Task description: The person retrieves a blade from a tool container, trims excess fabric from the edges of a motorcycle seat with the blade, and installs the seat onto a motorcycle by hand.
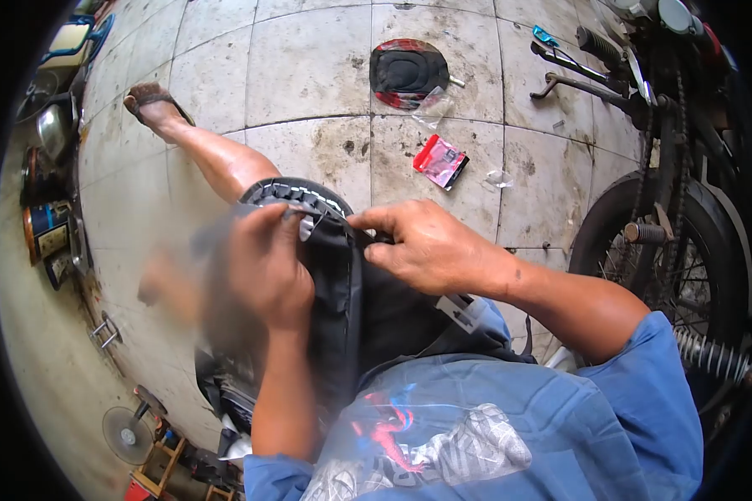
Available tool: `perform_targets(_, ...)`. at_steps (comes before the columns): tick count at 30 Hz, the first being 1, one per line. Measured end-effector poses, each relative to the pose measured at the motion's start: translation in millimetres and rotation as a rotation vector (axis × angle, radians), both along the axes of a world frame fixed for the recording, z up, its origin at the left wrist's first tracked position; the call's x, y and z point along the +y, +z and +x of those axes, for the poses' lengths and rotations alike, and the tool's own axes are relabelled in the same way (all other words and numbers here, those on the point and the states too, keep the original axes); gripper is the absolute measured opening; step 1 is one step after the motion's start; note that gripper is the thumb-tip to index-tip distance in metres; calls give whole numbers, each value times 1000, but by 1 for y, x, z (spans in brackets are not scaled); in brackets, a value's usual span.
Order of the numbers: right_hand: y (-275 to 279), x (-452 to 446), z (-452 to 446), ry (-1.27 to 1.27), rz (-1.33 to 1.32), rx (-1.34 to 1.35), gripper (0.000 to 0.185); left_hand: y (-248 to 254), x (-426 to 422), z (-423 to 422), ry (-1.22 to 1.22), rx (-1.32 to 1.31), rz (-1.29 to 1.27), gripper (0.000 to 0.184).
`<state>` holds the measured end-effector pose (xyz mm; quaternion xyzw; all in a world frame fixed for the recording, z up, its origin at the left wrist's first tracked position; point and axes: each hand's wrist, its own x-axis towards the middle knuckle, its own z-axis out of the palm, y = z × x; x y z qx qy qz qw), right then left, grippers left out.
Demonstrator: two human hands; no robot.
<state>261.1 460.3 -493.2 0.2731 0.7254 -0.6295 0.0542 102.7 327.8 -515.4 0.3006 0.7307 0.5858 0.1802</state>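
Across my lap lies a black fabric item (pixel 330 288) with a raised seam and a curved edge marked by a row of white stitches; its exact kind is unclear. My left hand (pixel 269 271) pinches this edge between thumb and fingers. Close by on the right, my right hand (pixel 430 246) has its thumb and index finger closed on the same edge. A small pale piece shows between the hands, too small to name. A white plastic piece (pixel 459 313) rests by the item's right side. Blur hides much of the area left of my left hand.
A motorcycle with a black wheel (pixel 610 242) stands at the right. On the tiled floor (pixel 309 75) lie a black and red oval pad (pixel 408 73), a red packet (pixel 440 163), clear plastic (pixel 433 108) and a blue wrapper (pixel 545 36). Various items line the left wall.
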Motion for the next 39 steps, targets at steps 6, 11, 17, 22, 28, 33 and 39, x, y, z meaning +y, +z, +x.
perform_targets(6, 7, -25, 12, -109, -78, -39, 43, -4, 20, -14, 93, -214, 122, 9)
perform_targets(11, 21, -51, 9, -189, 3, -44, 40, -12, 29, -28, 181, -458, 424, 14)
perform_targets(17, 30, -59, 0, -308, -4, -27, 38, -13, 23, -50, -27, -657, 420, 25)
perform_targets(22, 30, -56, 12, -415, -201, -57, 44, 45, 13, -32, -457, 548, -268, 73)
perform_targets(28, 28, -67, 15, -338, -145, -62, 48, 24, -2, -40, -569, 630, -421, 23)
perform_targets(33, 42, -67, -1, -278, -60, -66, 47, 12, -7, -38, -442, 460, -148, 11)
perform_targets(39, 23, -57, -15, -214, 96, -96, 42, 13, -7, -32, -446, 506, -175, 12)
